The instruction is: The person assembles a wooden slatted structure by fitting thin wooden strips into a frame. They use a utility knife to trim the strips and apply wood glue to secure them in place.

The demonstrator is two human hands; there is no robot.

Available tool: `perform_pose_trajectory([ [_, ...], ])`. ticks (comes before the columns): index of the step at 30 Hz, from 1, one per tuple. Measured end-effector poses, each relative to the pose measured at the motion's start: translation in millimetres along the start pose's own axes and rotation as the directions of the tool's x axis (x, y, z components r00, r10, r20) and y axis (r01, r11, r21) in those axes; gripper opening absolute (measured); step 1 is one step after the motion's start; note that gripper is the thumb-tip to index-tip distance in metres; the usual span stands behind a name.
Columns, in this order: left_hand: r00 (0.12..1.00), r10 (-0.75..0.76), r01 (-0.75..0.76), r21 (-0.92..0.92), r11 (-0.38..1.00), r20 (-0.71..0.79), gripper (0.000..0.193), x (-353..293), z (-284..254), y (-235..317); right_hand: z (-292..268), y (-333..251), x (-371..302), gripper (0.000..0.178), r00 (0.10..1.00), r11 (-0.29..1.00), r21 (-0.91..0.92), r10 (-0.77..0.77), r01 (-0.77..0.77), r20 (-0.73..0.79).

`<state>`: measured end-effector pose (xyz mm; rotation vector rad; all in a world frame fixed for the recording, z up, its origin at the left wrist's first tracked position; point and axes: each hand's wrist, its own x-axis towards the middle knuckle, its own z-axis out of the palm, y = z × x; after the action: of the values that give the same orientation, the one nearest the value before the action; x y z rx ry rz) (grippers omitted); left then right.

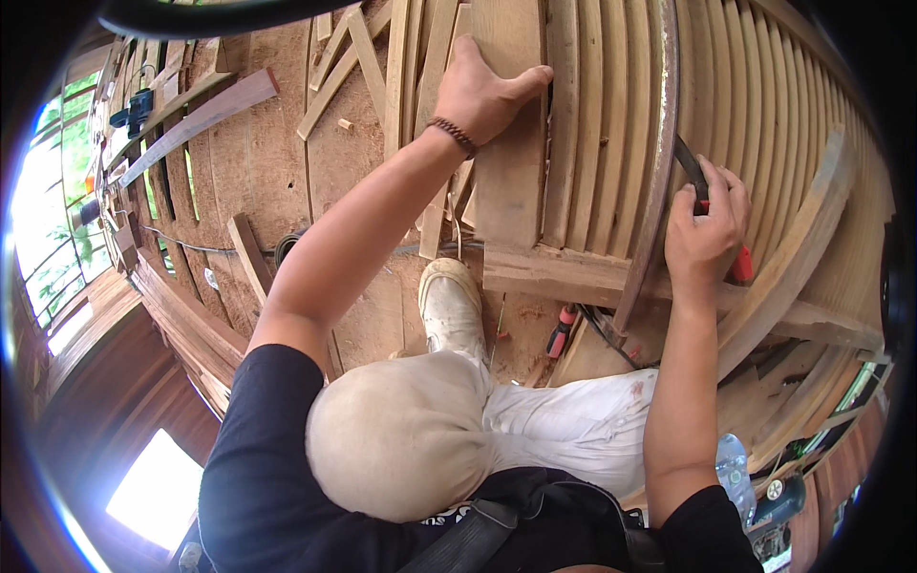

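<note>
A wide flat wooden board (509, 191) lies along the left side of a row of wooden slats (602, 143). My left hand (485, 94) rests on the board's upper part, fingers and thumb spread, thumb at its right edge. On the right, my right hand (707, 224) is closed around a tool with a red and black grip (741, 265). Its dark curved end (686, 160) points toward a long, worn, narrow bar (659, 143) lying across the slats. My fingers cover most of the tool, so its kind is unclear.
A thick crossbeam (564, 272) runs under the slats' near ends. A red and black handle (561, 331) lies beside it, near my shoe (451, 301). A curved timber (793, 248) stands at the right. Loose wood strips (368, 57), a cable (191, 246) and a plastic bottle (734, 463) are around.
</note>
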<state>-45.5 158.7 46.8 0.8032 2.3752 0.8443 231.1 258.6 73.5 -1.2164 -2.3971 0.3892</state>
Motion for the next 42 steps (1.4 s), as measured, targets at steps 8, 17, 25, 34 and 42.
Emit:
perform_pose_trajectory([
  [8,0.996,-0.034,0.039,-0.054,0.998,0.088,0.089,6.4,-8.5,-0.9,2.9,3.4,1.9,0.033,1.000,1.000,0.009,-0.012,0.012,-0.016],
  [17,0.996,-0.031,0.044,-0.151,0.988,0.084,0.088,9.0,14.5,-11.4,0.3,0.1,0.8,0.030,1.000,1.000,0.002,-0.014,0.014,-0.013],
  [25,0.992,-0.060,0.080,-0.193,0.978,0.110,0.084,6.8,13.1,-6.8,2.2,3.4,-0.8,0.035,1.000,1.000,-0.009,-0.018,0.018,-0.019],
  [34,0.992,-0.061,0.084,-0.227,0.970,0.107,0.083,5.5,10.7,-8.7,-15.5,-39.7,-11.9,0.032,0.979,0.971,0.120,-0.202,0.204,-0.031],
  [42,0.996,-0.047,0.063,-0.216,0.974,0.080,0.084,5.2,13.3,-9.1,-5.5,-68.3,-33.8,0.023,0.894,0.958,0.118,-0.285,0.260,0.345],
])
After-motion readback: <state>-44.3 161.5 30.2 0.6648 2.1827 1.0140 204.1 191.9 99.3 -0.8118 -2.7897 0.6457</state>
